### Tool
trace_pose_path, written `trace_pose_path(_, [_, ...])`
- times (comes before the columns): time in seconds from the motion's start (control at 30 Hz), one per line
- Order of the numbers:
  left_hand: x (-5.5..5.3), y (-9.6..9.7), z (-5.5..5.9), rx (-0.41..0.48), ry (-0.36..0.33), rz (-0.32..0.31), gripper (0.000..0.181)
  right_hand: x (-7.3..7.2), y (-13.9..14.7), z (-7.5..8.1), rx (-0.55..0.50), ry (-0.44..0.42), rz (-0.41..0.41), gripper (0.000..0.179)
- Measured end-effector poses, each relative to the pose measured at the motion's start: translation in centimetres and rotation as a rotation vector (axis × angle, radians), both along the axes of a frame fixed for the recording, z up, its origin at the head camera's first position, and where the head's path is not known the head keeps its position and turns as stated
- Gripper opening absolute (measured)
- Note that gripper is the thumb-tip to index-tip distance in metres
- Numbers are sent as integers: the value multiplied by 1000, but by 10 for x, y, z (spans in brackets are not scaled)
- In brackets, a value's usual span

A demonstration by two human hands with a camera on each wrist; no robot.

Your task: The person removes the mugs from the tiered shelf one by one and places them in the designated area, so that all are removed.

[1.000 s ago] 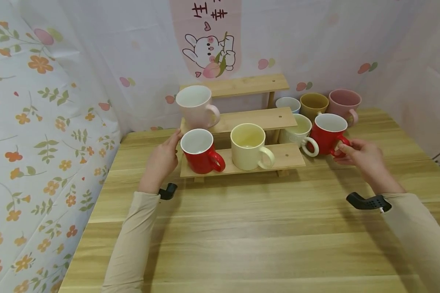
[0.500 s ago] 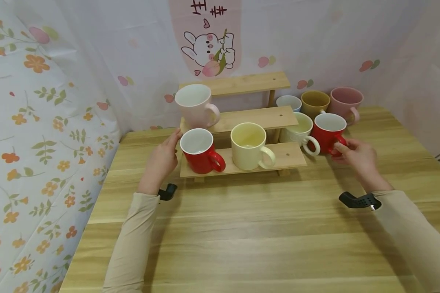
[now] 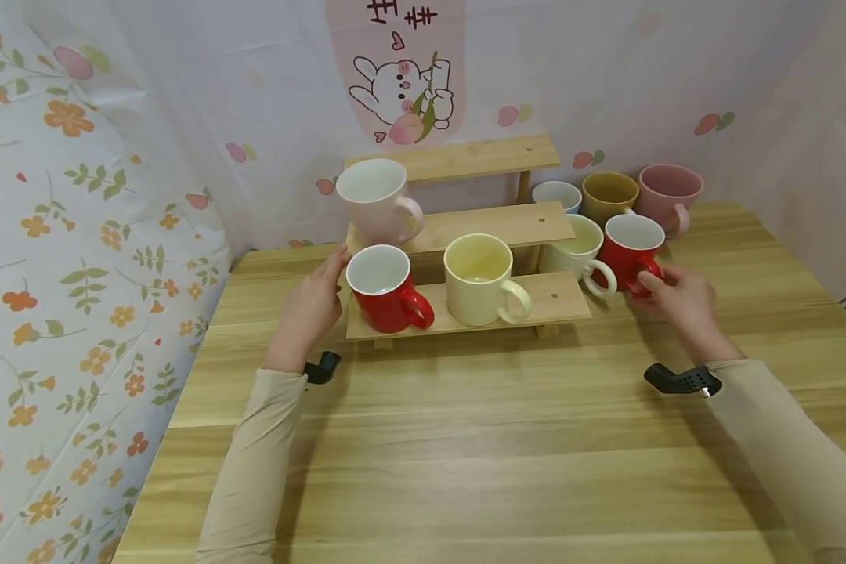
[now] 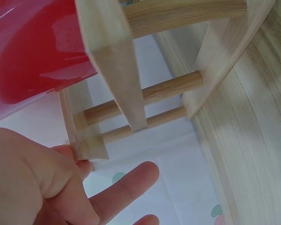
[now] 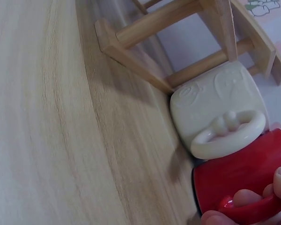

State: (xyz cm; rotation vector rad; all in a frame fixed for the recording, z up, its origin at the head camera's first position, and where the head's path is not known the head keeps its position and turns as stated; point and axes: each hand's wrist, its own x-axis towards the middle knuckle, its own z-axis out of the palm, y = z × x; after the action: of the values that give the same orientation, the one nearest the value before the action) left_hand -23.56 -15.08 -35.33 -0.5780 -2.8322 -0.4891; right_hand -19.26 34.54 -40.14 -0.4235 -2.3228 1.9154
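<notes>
Red mug (image 3: 616,258) in grip toward the desk's (image 3: 465,439) right rear corner: a right hand (image 3: 680,301) pinches its handle (image 5: 248,212) between thumb and bent fingers. The mug is upright; whether its base meets the desk cannot be told. A cream mug (image 5: 201,103) stands just beside it, next to the right end of a 3-tier wooden rack (image 3: 465,163). The left hand (image 3: 310,313) holds the left end of the rack's middle board (image 3: 493,227) with its fingertips, other fingers stretched out loose. A pale pink mug (image 3: 374,207) stands near that end. On the bottom board (image 3: 553,296) are 2 mugs, another red mug (image 3: 381,305) near the left end and a yellow mug (image 3: 472,298) near the middle. Toward the desk's rear edge sit 3 more: a blue-and-white mug (image 3: 557,192), a mustard mug (image 3: 599,207) and a dusty-rose mug (image 3: 653,210).
</notes>
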Motion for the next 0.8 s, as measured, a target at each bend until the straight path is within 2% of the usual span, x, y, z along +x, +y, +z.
trace_pose_path(0.13, [1, -1, 1, 0, -6, 2, 58, -5, -1, -2, -30, 8, -12, 3])
trace_pose_path(0.27, [1, -1, 0, -1, 3, -2, 58, -9, -1, -4, 33, 11, -14, 2])
trace_pose_path(0.4, [1, -1, 0, -4, 7, 0, 57, -13, -2, -5, 51, 14, -4, 4])
trace_pose_path(0.6, [0, 0, 0, -17, -22, 12, 58, -18, 3, -7, 99, 11, 13, 3])
trace_pose_path(0.7, [0, 1, 1, -22, -39, 23, 59, -20, 5, -7, 124, 5, 24, 8])
trace_pose_path(0.8, [0, 0, 1, -17, -44, 32, 59, -22, 5, -6, 158, -9, 39, 21])
